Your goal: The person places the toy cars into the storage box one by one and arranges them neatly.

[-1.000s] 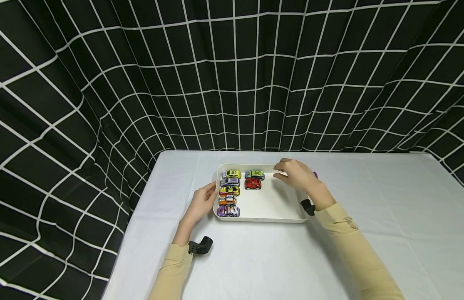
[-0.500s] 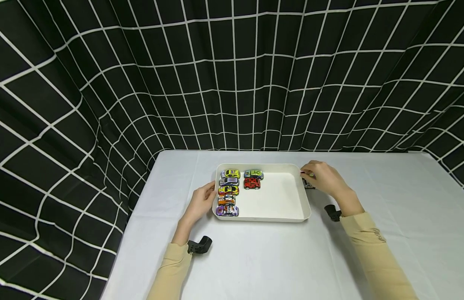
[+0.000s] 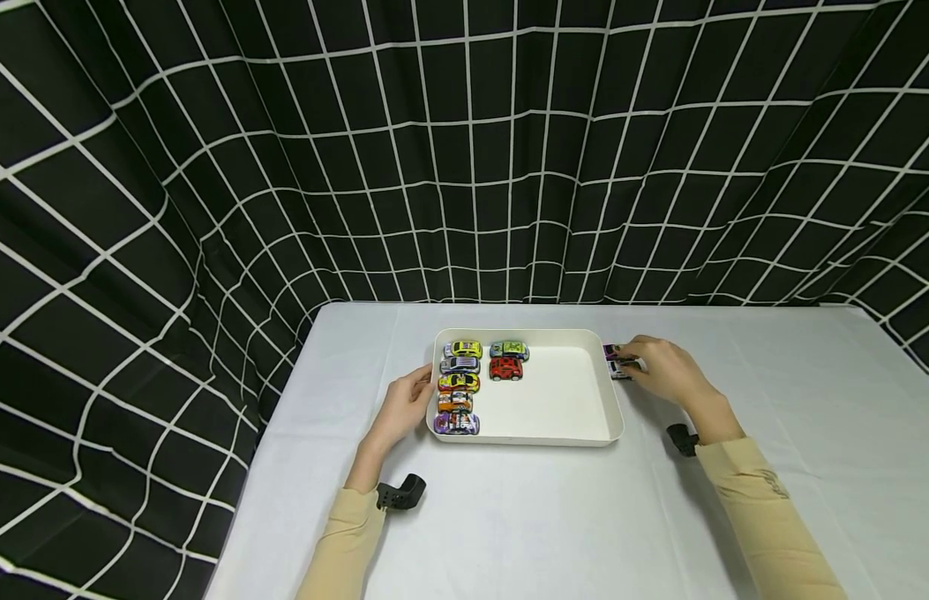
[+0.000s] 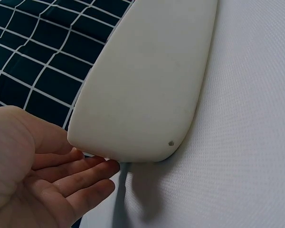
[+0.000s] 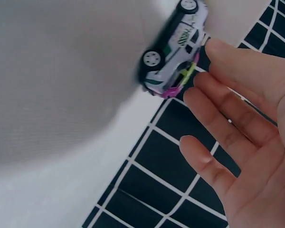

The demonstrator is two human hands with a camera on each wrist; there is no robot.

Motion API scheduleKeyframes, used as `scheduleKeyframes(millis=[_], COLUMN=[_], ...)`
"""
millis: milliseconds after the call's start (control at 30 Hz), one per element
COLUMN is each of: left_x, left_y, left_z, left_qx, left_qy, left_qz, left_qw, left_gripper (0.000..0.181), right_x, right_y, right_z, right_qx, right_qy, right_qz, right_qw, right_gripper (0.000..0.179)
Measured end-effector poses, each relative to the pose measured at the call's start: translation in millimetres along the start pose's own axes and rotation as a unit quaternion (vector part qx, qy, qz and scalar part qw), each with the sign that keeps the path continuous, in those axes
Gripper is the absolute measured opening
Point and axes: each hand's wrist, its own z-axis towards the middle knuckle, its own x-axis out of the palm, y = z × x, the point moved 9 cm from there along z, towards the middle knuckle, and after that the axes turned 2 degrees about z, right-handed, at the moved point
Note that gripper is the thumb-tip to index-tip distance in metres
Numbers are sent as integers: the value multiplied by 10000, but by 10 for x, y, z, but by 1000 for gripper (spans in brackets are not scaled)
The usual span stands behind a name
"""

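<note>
Along the left end of a white tray (image 3: pixel 550 439), my left hand (image 3: pixel 401 406) rests with its fingertips at the outer wall. In the left wrist view, the fingers of the left hand (image 4: pixel 61 180) extend loosely against the tray's end (image 4: pixel 142 85). Beyond the tray's right end, my right hand (image 3: pixel 665 371) reaches to a white toy car (image 3: pixel 617 370); a pink-purple toy car (image 3: pixel 610 351) stands just behind it. The right wrist view has the thumb and loosely bent fingers of the right hand (image 5: pixel 242 128) right beside the white car (image 5: pixel 178 52), apart from one another.
Inside the tray, several toy cars form a column down the left side, with a purple car (image 3: pixel 457 423) nearest me. A green car (image 3: pixel 509 350) and a red car (image 3: pixel 506 368) make a second column. A black gridded curtain (image 3: pixel 494 167) hangs behind the white table (image 3: pixel 509 533).
My right hand has moved from over the tray to the right, out to the toy cars beside it, and slightly back toward me. The left hand stays at the tray.
</note>
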Motion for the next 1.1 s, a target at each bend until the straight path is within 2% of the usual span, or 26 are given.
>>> scheduleKeyframes(millis=[367,1100], left_x=[3,-1], left_y=[-9,-8], left_z=[-4,-1], left_qx=[16,29], left_qy=[18,4], left_qz=[-2,34], left_qw=[10000,10000], left_gripper=[43,42], right_x=[114,103], right_y=[-119,-103], right_z=[-32,-27], right_qx=[124,-111], right_qy=[201,-37], right_qz=[-31,-35], right_qw=[9997,9999], right_gripper=[21,17])
